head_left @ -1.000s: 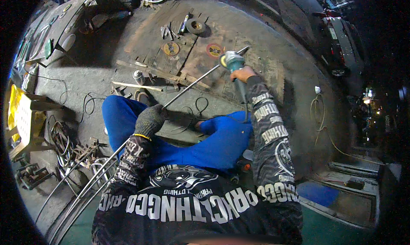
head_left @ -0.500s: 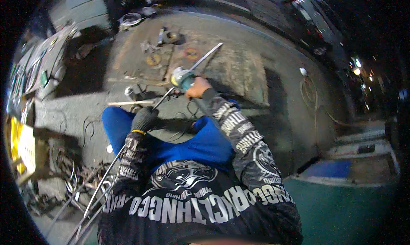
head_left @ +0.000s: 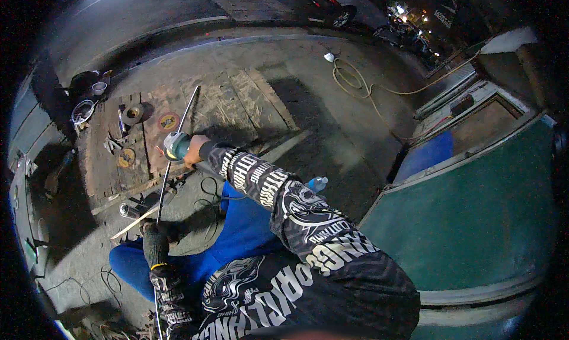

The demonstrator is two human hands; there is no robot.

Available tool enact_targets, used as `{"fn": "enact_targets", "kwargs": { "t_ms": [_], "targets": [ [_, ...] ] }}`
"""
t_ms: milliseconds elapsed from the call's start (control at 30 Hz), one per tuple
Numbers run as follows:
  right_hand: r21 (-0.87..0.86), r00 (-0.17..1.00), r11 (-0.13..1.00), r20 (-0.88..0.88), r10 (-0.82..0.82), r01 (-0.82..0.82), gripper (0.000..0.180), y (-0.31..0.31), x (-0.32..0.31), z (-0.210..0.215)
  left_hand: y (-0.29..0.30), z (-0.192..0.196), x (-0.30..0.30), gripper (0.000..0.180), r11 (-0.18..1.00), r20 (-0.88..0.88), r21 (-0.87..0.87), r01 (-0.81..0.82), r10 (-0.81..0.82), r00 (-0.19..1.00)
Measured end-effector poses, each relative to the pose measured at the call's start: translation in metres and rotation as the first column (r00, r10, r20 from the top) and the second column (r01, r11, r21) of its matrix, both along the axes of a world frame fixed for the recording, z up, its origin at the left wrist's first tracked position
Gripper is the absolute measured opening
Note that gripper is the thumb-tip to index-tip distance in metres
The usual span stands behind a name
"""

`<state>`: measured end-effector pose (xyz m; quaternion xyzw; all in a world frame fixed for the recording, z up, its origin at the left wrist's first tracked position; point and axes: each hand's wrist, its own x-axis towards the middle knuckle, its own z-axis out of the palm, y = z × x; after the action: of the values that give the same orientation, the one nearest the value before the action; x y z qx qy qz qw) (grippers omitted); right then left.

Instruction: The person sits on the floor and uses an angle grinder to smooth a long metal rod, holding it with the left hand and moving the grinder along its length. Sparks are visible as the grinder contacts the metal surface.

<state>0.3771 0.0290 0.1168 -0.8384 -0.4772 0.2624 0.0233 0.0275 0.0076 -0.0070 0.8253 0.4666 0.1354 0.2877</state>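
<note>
Outdoors at night, worn wooden boards (head_left: 237,103) lie on a concrete floor (head_left: 332,144). On them a long thin steel rod (head_left: 181,126) runs from beyond the right hand (head_left: 194,152) back to the gloved left hand (head_left: 155,240), which is closed around its near part. That right hand grips a small grinder (head_left: 176,146) against the rod. I judge the rod stiff but whippy, light, and best held close to the grinder. Discs (head_left: 168,122) lie just beyond.
</note>
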Motion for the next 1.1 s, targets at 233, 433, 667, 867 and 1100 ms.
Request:
{"fn": "enact_targets", "kwargs": {
  "t_ms": [233,433,667,867,1100],
  "targets": [
    [-0.045,0.999,0.998,0.034,-0.043,0.044,0.06,0.044,0.052,-0.017,-0.003,0.048,0.019,0.038,0.984,-0.11,-0.143,-0.108,0.093,0.99],
    [-0.113,0.977,0.983,0.142,0.16,-0.145,0.059,0.078,0.106,-0.034,-0.013,0.057,0.014,0.029,0.953,-0.16,-0.189,-0.238,0.209,0.965],
    [-0.329,0.894,0.875,0.152,0.42,-0.355,0.04,0.119,0.165,-0.027,-0.018,0.074,0.015,0.027,0.953,-0.211,-0.132,-0.274,0.243,0.947],
    [-0.369,0.85,0.849,0.225,0.476,-0.378,0.03,0.16,0.224,-0.051,-0.016,0.093,0.021,0.028,0.924,-0.269,-0.193,-0.331,0.274,0.923],
    [-0.287,0.79,0.8,0.18,0.586,-0.528,0.03,0.185,0.301,-0.09,-0.009,0.09,0.025,0.022,0.925,-0.257,-0.194,-0.326,0.273,0.927]
  ]
}}
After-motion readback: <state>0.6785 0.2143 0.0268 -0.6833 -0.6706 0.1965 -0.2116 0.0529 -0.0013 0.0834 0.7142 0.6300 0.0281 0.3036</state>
